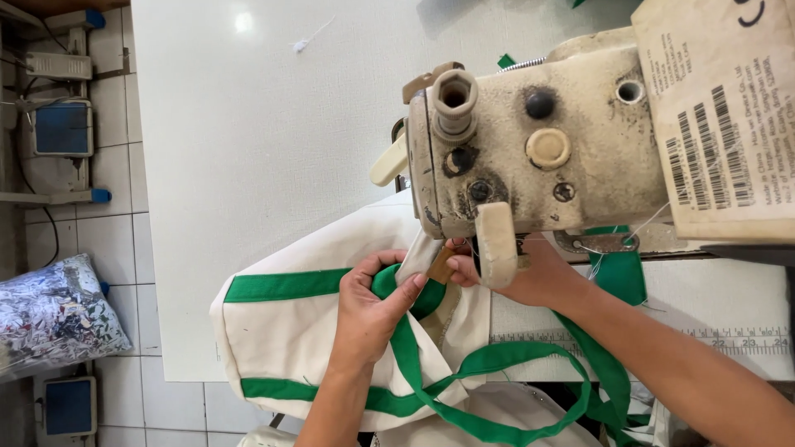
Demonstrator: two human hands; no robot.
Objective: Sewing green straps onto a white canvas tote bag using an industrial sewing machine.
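A cream canvas bag (290,327) with green strap trim (281,286) lies on the white table under the head of a worn beige sewing machine (538,149). My left hand (373,310) pinches the cream fabric and the green strap together just below the needle area. My right hand (530,273) reaches in from the right under the machine head, fingers at the fabric beside a small tan tag (440,265). A long green strap loop (497,364) hangs off the table's front edge. The needle itself is hidden by the machine head.
The white table (265,124) stretches to the left and back. A ruler strip (745,341) runs along its front edge at right. A paper label with barcodes (720,124) lies on the machine. On the tiled floor at left sit a bag of scraps (54,314) and machine pedals (62,128).
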